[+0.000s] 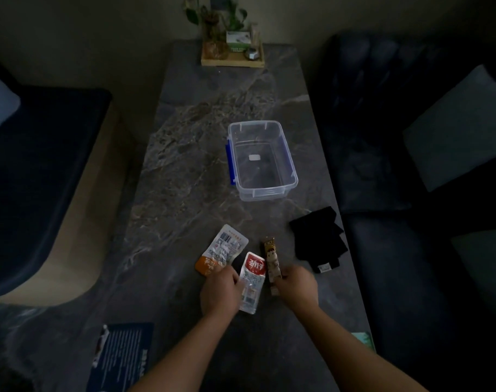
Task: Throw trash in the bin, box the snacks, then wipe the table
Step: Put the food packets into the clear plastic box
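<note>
Three snack packets lie near the front of the dark marble table (190, 154). My left hand (219, 292) is closed over the near ends of an orange-and-white packet (222, 251) and a red-and-white packet (252, 278). A slim brown snack bar (272, 258) is pinched at its near end by my right hand (299, 288). Farther back, in the middle of the table, stands a clear plastic box (289, 176) with blue side clips, holding nothing but a small white label. A black folded cloth (320, 239) lies right of the snacks.
A wooden tray (232, 62) with plants and small items stands at the table's far end. A dark blue printed sheet (122, 355) lies at the near left, a green item (364, 339) at the near right edge. Dark sofas flank the table.
</note>
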{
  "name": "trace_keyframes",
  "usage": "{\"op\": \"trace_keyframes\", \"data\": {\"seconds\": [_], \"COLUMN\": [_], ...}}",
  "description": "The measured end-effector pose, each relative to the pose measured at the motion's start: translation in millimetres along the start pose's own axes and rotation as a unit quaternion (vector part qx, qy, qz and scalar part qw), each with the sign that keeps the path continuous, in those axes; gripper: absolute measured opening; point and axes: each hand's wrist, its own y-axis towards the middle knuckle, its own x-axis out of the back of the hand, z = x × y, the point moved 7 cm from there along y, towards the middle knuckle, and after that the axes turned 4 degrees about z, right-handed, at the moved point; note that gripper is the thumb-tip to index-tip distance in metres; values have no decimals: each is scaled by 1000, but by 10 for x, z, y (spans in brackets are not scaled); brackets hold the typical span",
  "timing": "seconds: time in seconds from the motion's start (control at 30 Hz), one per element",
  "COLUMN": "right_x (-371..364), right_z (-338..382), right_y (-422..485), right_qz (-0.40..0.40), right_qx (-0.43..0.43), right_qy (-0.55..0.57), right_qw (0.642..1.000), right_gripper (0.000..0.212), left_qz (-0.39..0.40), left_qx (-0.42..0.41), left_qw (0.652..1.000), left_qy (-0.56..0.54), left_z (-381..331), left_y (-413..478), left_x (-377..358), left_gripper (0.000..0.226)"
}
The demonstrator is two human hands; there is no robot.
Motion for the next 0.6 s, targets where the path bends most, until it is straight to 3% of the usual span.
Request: {"op": "trace_keyframes", "data": {"seconds": [0.17,0.33,0.6], "right_x": [189,388,843], "right_z": [3,98,475], "right_y": [-48,-29,203], "right_qz": [-38,-63,-101], "right_qx": [8,30,63], "right_qy": [46,105,140], "right_qw": [998,992,983], "right_gripper": [22,15,14], "left_qz": [13,-33,-84], "left_qx": [4,20,17], "left_qw": [988,960,942], "left_qy": [-156,-278,-323], "left_z": [60,79,-274], "left_y": [9,132,680], "left_x": [104,409,1023], "left_gripper": [13,14,8]}}
